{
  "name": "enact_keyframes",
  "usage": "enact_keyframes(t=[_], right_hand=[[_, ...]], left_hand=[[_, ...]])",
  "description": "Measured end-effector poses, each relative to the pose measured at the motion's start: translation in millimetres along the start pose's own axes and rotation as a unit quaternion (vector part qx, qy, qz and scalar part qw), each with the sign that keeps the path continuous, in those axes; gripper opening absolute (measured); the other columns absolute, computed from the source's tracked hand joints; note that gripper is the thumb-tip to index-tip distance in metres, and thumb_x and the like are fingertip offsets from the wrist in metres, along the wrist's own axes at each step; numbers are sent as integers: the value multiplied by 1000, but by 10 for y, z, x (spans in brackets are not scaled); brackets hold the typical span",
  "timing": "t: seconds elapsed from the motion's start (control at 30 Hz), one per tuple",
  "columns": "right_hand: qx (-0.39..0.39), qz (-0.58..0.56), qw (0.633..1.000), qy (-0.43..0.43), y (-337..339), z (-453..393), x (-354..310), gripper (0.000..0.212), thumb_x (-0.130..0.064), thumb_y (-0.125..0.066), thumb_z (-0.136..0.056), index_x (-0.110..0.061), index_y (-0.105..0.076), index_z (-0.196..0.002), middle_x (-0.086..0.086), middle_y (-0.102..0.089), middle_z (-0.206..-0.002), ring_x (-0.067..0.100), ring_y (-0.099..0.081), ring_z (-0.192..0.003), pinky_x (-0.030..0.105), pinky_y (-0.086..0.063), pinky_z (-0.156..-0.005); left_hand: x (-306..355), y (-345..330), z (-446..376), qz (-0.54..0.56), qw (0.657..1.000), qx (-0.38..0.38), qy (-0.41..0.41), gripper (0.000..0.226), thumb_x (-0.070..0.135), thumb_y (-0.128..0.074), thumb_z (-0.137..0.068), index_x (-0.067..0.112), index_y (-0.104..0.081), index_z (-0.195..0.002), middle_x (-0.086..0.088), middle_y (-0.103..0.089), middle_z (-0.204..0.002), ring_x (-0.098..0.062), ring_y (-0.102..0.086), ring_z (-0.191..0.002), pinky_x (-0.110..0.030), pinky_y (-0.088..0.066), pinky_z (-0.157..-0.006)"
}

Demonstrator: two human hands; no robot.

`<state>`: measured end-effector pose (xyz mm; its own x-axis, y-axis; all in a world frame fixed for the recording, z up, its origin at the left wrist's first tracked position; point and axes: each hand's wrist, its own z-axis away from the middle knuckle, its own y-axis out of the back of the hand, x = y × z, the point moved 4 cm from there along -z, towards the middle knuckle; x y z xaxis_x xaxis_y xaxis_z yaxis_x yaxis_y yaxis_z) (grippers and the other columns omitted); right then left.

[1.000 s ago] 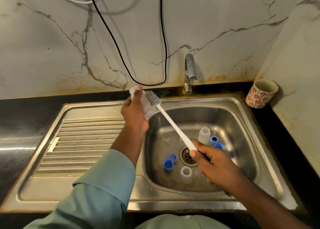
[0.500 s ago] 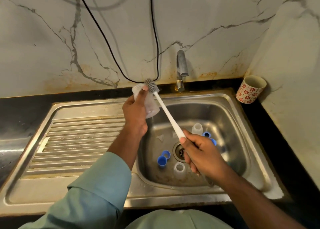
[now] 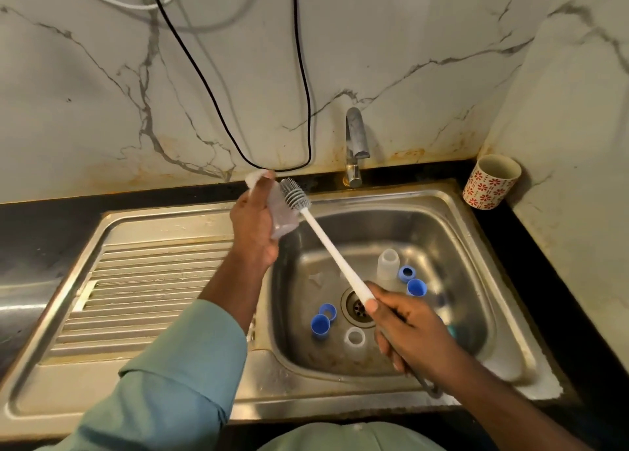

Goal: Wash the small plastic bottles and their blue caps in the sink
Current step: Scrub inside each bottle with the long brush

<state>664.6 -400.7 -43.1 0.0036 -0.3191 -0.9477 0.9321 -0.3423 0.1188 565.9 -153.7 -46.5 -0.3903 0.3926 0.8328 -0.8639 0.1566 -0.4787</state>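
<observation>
The left hand (image 3: pixel 253 227) grips a small clear bottle (image 3: pixel 279 212), fingers wrapped round its body, thumb up near the mouth, holding it tilted over the far left rim of the sink (image 3: pixel 476 232). The right hand (image 3: pixel 406 329) clenches the white handle of the bottle brush (image 3: pixel 326 246), low over the drain (image 3: pixel 357 307). The grey bristle head lies against the outside of the held bottle, right beside its upper half; half a second ago that head was up at the bottle's mouth by the thumb tip, so it has slid down along the side. The left hand has barely shifted; the right has dropped a little nearer the viewer.

Down in the basin nothing has moved. A clear bottle (image 3: pixel 388 265) stands upright far right of the drain, with two blue caps (image 3: pixel 412 280) just beside it on its right. Two more blue caps (image 3: pixel 323 319) sit touching each other left of the drain, and another small bottle (image 3: pixel 354 340) stands open mouth up on the near side of it.

The tap (image 3: pixel 355 144) stands at the far rim. A flowered cup (image 3: pixel 492 185) rests on the black counter in the far right corner. A black cable (image 3: pixel 299 76) loops down the marble wall behind the held bottle.
</observation>
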Motion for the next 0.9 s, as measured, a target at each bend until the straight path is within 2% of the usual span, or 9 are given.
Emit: enact_keyframes(t=[0.1,0.2,0.27,0.37,0.47,0.57,0.7,0.77,0.9], right_hand=[[14,-4,1000,16,-1,-190,-56,24,-29,-48,-101,-49,-57,-110,6,-54,-56,16,-40,-39,29,-36,-39],[-3,13,1000,15,0,-148,-11,26,-28,-49,-101,-48,-56,-116,6,-52,-56,13,-40,-39,24,-36,-36],[-3,10,1000,3,13,-55,44,27,-27,-49,-100,-47,-55,-117,4,-51,-55,11,-41,-39,24,-37,-37],[11,6,1000,1,33,-185,28,25,-28,-49,-101,-50,-55,-111,4,-54,-55,15,-42,-38,28,-36,-40],[2,13,1000,0,49,-212,19,27,-27,-49,-101,-50,-54,-115,4,-53,-55,14,-42,-39,26,-36,-38],[-13,3,1000,-6,79,-52,61,29,-25,-50,-100,-49,-54,-118,4,-49,-57,10,-40,-39,24,-37,-37],[13,9,1000,-2,52,-177,22,29,-27,-50,-100,-55,-54,-106,3,-50,-56,10,-41,-40,26,-37,-39],[13,20,1000,0,32,-185,32,29,-28,-50,-100,-56,-55,-105,2,-50,-56,10,-42,-41,26,-38,-39],[-2,28,1000,-1,93,-19,90,30,-25,-51,-100,-52,-53,-114,1,-48,-58,4,-40,-40,22,-38,-40]], left_hand=[[-119,-115,69,-35,999,-16,11,76,43,-84,-70,7,-57,-131,-20,-63,-125,-30,-65,-100,-39,-57,-71],[-16,-14,0,39,999,31,19,66,38,-78,-79,8,-54,-133,-15,-62,-117,-29,-64,-101,-37,-57,-65],[11,29,-39,37,999,5,20,79,41,-80,-74,7,-50,-138,-14,-59,-113,-28,-63,-96,-37,-56,-64],[-132,-71,22,-16,997,-68,30,87,46,-83,-66,6,-51,-137,-14,-60,-115,-27,-61,-98,-45,-57,-80],[-143,-71,-8,42,995,-84,45,92,46,-83,-68,6,-46,-142,-15,-55,-119,-27,-59,-99,-44,-56,-80],[-103,43,-94,79,992,-65,70,82,45,-82,-67,8,-51,-133,-14,-55,-115,-27,-60,-98,-43,-55,-83],[-249,-104,31,58,989,-111,78,78,45,-77,-73,9,-47,-136,-12,-55,-111,-22,-60,-91,-35,-56,-69],[-211,-157,28,66,989,-112,70,70,45,-75,-72,10,-50,-128,-10,-59,-102,-20,-62,-87,-34,-56,-67],[-80,-40,-48,106,989,-81,71,65,44,-75,-73,13,-51,-125,-9,-61,-101,-21,-64,-89,-41,-57,-76]])
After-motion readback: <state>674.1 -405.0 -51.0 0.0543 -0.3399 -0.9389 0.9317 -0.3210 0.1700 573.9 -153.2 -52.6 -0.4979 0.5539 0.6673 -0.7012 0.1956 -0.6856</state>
